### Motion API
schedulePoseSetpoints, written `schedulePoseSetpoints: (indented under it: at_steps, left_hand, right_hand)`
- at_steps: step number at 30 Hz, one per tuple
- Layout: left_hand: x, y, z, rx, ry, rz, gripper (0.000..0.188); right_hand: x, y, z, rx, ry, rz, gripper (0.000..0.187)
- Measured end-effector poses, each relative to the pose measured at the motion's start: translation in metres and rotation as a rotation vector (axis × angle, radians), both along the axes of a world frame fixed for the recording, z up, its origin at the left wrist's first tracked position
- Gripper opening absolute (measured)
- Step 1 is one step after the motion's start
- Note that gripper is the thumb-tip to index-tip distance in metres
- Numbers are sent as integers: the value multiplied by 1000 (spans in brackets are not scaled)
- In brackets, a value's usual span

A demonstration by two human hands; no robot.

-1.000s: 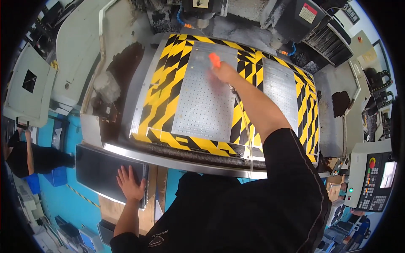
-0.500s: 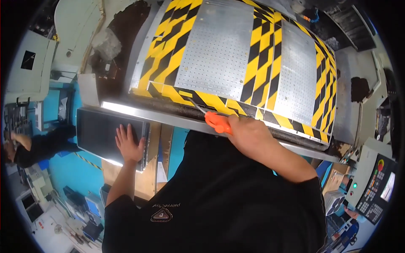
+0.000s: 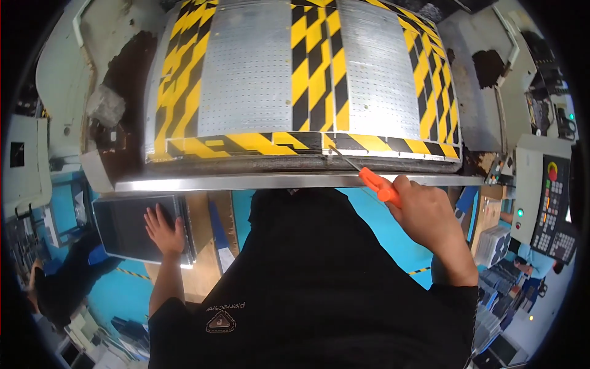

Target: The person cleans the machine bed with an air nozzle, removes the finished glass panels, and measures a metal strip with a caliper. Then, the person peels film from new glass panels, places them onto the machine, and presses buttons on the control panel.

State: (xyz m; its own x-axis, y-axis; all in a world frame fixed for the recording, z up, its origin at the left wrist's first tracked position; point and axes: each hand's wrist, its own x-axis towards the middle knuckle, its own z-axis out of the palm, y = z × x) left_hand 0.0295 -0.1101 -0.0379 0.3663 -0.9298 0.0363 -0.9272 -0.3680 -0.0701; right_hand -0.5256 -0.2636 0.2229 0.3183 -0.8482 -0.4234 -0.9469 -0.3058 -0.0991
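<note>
My right hand (image 3: pixel 425 212) is closed round an orange air blow gun (image 3: pixel 376 183). Its thin metal nozzle points up and left, the tip by the taped front edge of a perforated metal bed (image 3: pixel 246 92). Yellow-and-black striped tape (image 3: pixel 246 145) borders this bed and runs across it in bands. On the left, my left hand (image 3: pixel 165 234) lies flat with spread fingers on a dark rectangular panel (image 3: pixel 120 224) with silvery edges. The panel rests on a wooden surface (image 3: pixel 206 246).
A metal rail (image 3: pixel 246 182) crosses between my body and the bed. At the right stands a control panel (image 3: pixel 550 203) with buttons and a red knob. Crumpled clear plastic (image 3: pixel 106 106) lies left of the bed. Another person (image 3: pixel 67 283) is at the far left.
My right hand has carried the air blow gun rightward along the bed's front edge. The view has turned and shifted. My left hand stays on the dark panel.
</note>
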Motion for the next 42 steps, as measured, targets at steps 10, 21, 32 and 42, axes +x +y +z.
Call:
schedulePoseSetpoints:
  at_steps: [10,21,32,42]
  left_hand:
    - [7,6,-13,3,-42,-13,77]
    - [13,4,-18,-9,-45,-4,78]
    - [4,2,-8,20,-57,16,78]
    - [-4,0,3,49,-14,48,82]
  right_hand:
    - [-73,23,1,20,196,-279,28]
    - [-166,-1,-44,-61,269,-651,36]
    - [-46,-155,-147,-114,-170,-516,51]
    - [-37,-355,-181,-316,-288,-652,54]
